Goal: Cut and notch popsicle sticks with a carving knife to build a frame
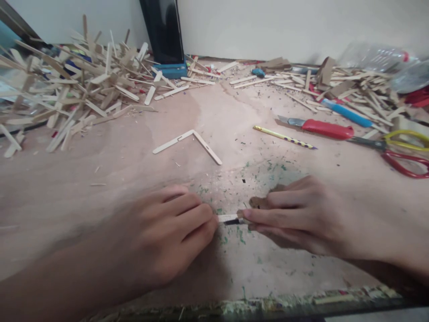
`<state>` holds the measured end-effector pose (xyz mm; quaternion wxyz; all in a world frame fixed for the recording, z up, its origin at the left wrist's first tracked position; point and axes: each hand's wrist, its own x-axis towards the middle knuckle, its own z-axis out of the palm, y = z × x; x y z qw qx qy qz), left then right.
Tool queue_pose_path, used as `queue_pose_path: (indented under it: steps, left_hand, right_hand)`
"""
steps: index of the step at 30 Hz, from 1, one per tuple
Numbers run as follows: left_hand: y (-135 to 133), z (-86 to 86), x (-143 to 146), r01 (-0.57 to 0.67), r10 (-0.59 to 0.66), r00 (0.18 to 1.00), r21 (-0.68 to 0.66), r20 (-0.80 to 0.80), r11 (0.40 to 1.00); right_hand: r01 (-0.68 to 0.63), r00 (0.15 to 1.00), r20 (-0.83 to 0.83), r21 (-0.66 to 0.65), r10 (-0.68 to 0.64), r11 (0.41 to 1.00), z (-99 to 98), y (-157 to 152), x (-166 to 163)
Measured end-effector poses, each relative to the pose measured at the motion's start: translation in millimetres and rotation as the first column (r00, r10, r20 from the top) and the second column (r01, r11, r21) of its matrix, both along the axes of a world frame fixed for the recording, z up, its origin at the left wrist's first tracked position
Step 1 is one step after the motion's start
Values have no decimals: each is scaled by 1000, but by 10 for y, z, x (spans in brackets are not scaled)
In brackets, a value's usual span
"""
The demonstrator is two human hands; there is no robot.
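My left hand (177, 232) is closed, its fingertips pressed on one end of a pale wooden craft stick (226, 218) lying flat on the table. My right hand (298, 219) is closed around a small knife with a dark blade (232, 222); most of it is hidden by the fingers. The blade lies along the near edge of the stick, between the two hands. Beyond my hands, two notched craft sticks (174, 141) meet end to end in a wide V.
Loose craft sticks heap up at the back left (100, 85) and back right. A pencil (284, 137), a red utility knife (326, 129), a blue-handled tool (348, 113) and scissors (405, 152) lie to the right. A dark phone (163, 31) stands upright behind. Green shavings dot the table (110, 170).
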<state>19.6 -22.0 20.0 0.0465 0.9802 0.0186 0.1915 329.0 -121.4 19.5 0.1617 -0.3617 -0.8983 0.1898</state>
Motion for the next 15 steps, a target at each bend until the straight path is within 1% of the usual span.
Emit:
queue_pose_path:
  steps: [3, 7, 11, 15]
  left_hand:
    - [-18, -39, 1, -9, 9, 998, -10, 59, 1000]
    - [-19, -64, -5, 13, -13, 1000, -4, 12, 1000]
    - [-3, -74, -30, 12, -12, 1000, -4, 26, 1000]
    - [-13, -134, -59, 3, -2, 999, -24, 51, 1000]
  right_hand:
    - [14, 1000, -12, -14, -14, 1000, -4, 1, 15]
    - [11, 1000, -19, -21, -12, 1000, 5, 15, 14]
    - [0, 1000, -13, -46, 0, 999, 5, 11, -1]
    - [9, 1000, -22, -46, -10, 999, 3, -5, 0]
